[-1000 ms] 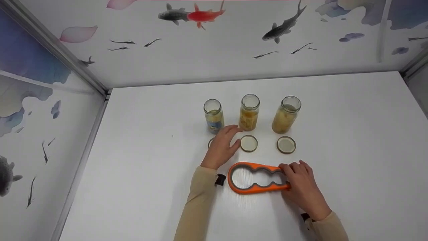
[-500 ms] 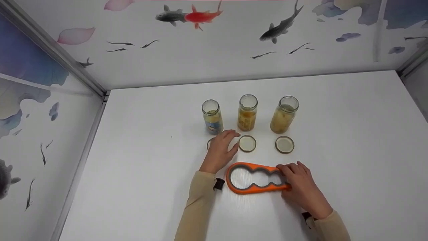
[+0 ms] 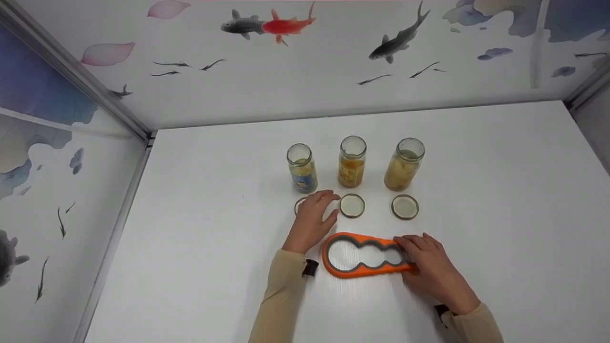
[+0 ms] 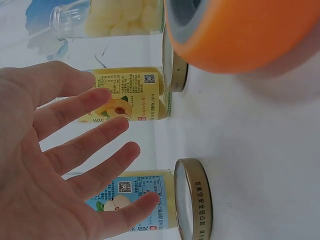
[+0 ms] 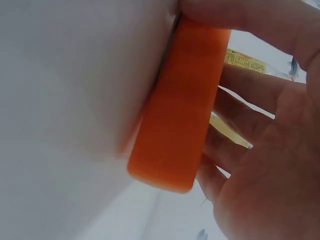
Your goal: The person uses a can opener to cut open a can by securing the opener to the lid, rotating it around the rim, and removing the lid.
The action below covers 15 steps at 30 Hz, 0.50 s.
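My right hand (image 3: 436, 269) grips the narrow end of an orange jar opener (image 3: 350, 274) with a grey scalloped inner edge; it lies low at the tabletop. In the right wrist view, thumb and fingers are on either side of its orange end (image 5: 175, 115). My left hand (image 3: 310, 221), fingers spread and holding nothing, is over the left lid (image 3: 299, 206), mostly covering it in the head view. Behind stand three lidless glass jars of fruit: one blue-labelled (image 4: 165, 195), one yellow-labelled (image 4: 162, 100), and a right one (image 3: 402, 172). Gold-rimmed lids (image 3: 351, 206) lie before them, insides up.
The right lid (image 3: 405, 207) lies in front of the right jar. All of this is on a white table (image 3: 214, 247), with printed panels of fish and petals (image 3: 286, 71) rising at its back and left.
My left hand has drawn back slightly from the jars, toward my body. The right hand stays on the jar opener; the whole head view has shifted a little.
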Each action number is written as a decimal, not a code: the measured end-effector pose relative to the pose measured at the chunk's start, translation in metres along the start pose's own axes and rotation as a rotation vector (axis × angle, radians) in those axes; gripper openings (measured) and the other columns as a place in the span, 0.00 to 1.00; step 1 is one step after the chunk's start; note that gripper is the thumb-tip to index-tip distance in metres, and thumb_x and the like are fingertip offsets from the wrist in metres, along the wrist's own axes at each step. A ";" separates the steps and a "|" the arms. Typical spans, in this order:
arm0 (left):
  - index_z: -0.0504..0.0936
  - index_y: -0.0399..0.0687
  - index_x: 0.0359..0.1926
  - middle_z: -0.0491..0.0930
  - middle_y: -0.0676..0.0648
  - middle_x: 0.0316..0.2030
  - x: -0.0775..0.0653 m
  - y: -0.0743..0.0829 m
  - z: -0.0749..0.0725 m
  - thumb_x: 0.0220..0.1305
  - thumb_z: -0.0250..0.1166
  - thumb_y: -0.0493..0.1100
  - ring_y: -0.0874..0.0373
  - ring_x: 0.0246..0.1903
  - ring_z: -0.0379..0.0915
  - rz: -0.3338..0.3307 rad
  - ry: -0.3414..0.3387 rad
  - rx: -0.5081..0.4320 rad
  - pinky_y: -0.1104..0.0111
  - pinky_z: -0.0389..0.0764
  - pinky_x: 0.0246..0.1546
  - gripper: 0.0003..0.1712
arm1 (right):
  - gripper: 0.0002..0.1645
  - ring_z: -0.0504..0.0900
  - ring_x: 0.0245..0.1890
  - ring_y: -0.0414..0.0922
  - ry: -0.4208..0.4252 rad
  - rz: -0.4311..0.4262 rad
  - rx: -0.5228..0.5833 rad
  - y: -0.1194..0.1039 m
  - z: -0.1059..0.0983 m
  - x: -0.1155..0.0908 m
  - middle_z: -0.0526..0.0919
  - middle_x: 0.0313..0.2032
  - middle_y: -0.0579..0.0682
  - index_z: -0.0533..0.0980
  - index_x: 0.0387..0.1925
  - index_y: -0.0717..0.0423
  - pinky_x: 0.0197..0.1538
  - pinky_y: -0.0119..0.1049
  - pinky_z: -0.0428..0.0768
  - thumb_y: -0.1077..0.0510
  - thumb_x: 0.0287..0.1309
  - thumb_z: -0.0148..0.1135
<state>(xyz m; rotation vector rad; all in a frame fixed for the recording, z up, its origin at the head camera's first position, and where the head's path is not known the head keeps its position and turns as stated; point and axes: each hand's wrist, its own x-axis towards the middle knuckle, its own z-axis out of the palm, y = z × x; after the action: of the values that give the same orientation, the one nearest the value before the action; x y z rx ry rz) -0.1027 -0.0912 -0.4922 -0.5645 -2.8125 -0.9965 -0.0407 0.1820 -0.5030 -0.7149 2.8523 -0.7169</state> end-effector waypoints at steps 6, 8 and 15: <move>0.78 0.43 0.53 0.74 0.41 0.56 -0.006 -0.001 0.001 0.66 0.63 0.38 0.47 0.57 0.70 -0.009 -0.003 0.038 0.52 0.70 0.56 0.15 | 0.38 0.72 0.55 0.57 -0.007 0.003 0.015 -0.001 -0.001 -0.002 0.78 0.51 0.57 0.74 0.56 0.64 0.62 0.61 0.60 0.70 0.37 0.74; 0.77 0.43 0.55 0.73 0.41 0.58 -0.007 -0.001 0.001 0.67 0.62 0.39 0.47 0.58 0.69 -0.018 -0.005 0.049 0.52 0.69 0.57 0.17 | 0.39 0.72 0.55 0.57 -0.005 0.005 0.023 -0.001 -0.001 -0.002 0.78 0.52 0.57 0.74 0.57 0.63 0.62 0.61 0.60 0.70 0.37 0.74; 0.72 0.42 0.62 0.66 0.38 0.64 -0.013 0.002 0.001 0.68 0.61 0.43 0.45 0.64 0.62 -0.046 -0.013 0.026 0.50 0.63 0.62 0.23 | 0.42 0.69 0.59 0.55 -0.016 0.017 0.076 -0.004 -0.006 -0.003 0.76 0.56 0.54 0.72 0.61 0.58 0.65 0.62 0.52 0.62 0.39 0.76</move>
<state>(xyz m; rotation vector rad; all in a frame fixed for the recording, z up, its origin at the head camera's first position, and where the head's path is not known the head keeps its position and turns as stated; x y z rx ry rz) -0.0896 -0.0937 -0.4949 -0.5072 -2.8577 -0.9667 -0.0375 0.1833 -0.4959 -0.6815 2.7968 -0.8087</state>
